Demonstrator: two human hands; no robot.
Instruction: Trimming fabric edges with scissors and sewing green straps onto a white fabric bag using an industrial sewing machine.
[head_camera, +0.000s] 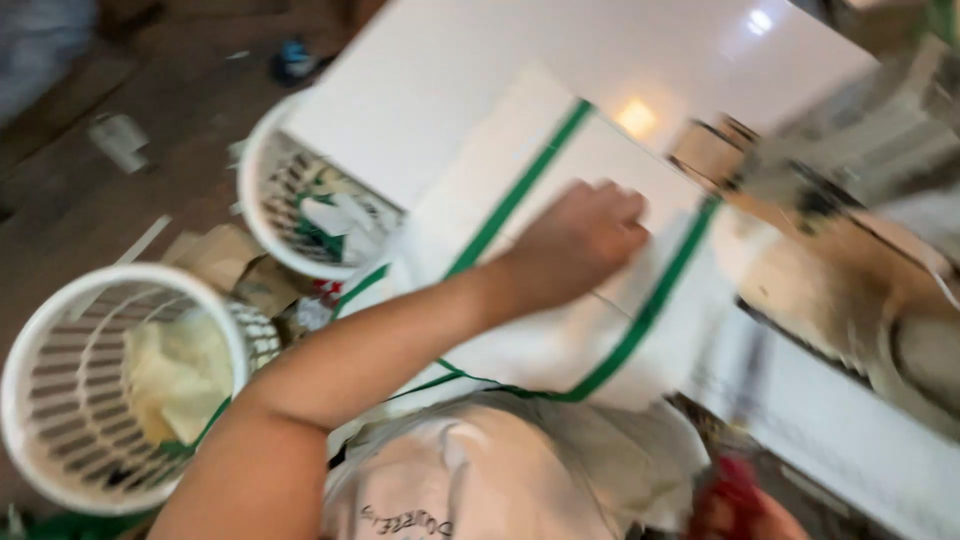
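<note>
White cloth with green stripes (600, 290) lies near the table's (480, 70) front edge, left hand (585, 235) pressing knuckles-down, seemingly mid-fold; right hand unseen, so smoothing flat likely follows.

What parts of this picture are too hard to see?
Head view:
- Left hand on the white cloth with green stripes: fingertips curled under, grip unclear.
- Right hand: cut off by the bottom edge, blurred.
- Things at the right: motion blur.
- Far basket: partly hidden under the white board.
</note>
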